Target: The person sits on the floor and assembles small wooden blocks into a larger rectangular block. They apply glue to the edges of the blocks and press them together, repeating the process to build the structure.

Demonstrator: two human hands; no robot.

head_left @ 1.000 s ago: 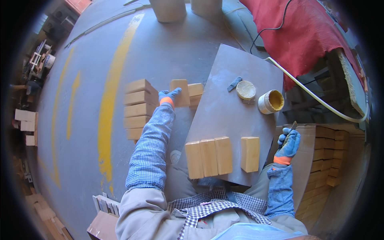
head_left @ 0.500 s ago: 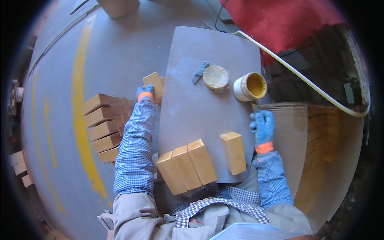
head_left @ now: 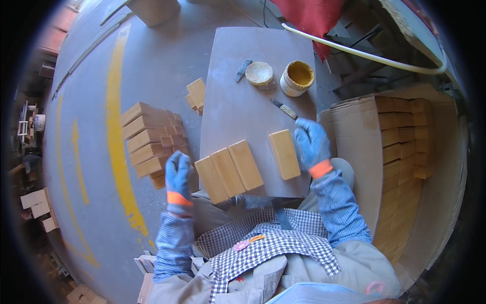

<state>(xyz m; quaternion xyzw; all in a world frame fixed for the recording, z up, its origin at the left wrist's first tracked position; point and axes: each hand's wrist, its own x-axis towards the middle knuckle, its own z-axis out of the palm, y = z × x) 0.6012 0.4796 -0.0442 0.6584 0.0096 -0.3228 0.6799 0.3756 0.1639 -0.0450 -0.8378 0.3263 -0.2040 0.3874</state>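
My left hand (head_left: 178, 175), in a blue glove with an orange cuff, is beside the board's left edge, between the pile of wooden blocks (head_left: 147, 129) and three blocks in a row (head_left: 230, 169). Its fingers are slightly apart and hold nothing. My right hand (head_left: 313, 143), gloved alike, hovers over the board's right edge next to a single varnished-looking block (head_left: 284, 154). Its fingers are loosely bent, with nothing visible in them. Just beyond its fingertips lies a small tool (head_left: 284, 108) with a dark end and a pale, smeared handle.
The grey board (head_left: 238, 111) bears a tub of yellow-brown paste (head_left: 297, 78), a round whitish lid (head_left: 259, 73) and a grey-blue strip (head_left: 243, 70). More blocks (head_left: 196, 93) lie beyond its left edge. At right, a cardboard box (head_left: 354, 126) holds stacked blocks; a pale hose (head_left: 364, 53) arches behind.
My left hand has left the far block and come back toward me. The tool that was in my right hand now lies on the board. The view has shifted.
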